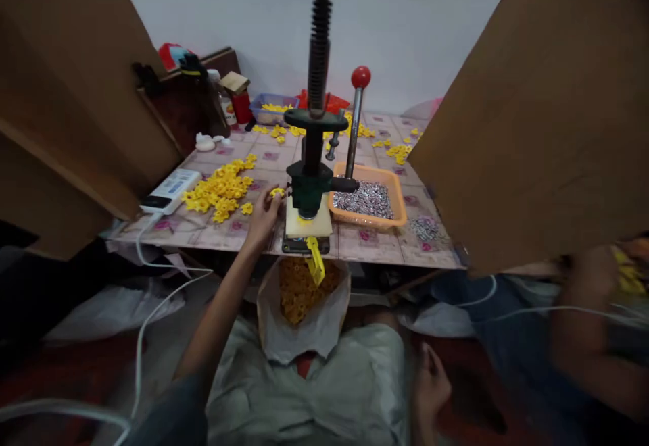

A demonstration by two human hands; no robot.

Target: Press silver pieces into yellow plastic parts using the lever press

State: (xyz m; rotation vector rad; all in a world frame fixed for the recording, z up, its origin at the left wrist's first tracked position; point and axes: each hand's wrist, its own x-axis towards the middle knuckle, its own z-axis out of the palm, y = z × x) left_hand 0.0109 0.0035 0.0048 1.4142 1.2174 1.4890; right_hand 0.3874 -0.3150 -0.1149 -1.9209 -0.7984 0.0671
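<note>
At the table's front, left of the hand press (309,189), my left hand (263,213) pinches a small yellow flower-shaped piece (276,192). A white block (294,224) sits under the press head, and a yellow strip-like tool (315,263) sticks out from the base. My right hand (432,385) hangs low beside my right thigh, its fingers loosely apart with nothing visible in them. A heap of yellow flower-shaped pieces (220,189) lies left of my left hand. Below the press, an open sack (304,344) holds many more yellow pieces.
Right of the press, an orange tray (400,203) holds small silvery parts, with others (424,229) loose beside it. The red-knobbed lever (361,78) rises above. Cardboard panels (537,115) flank the table. A white power bank-like box (172,189) trails a cable. A co-worker's arm (583,324) is at right.
</note>
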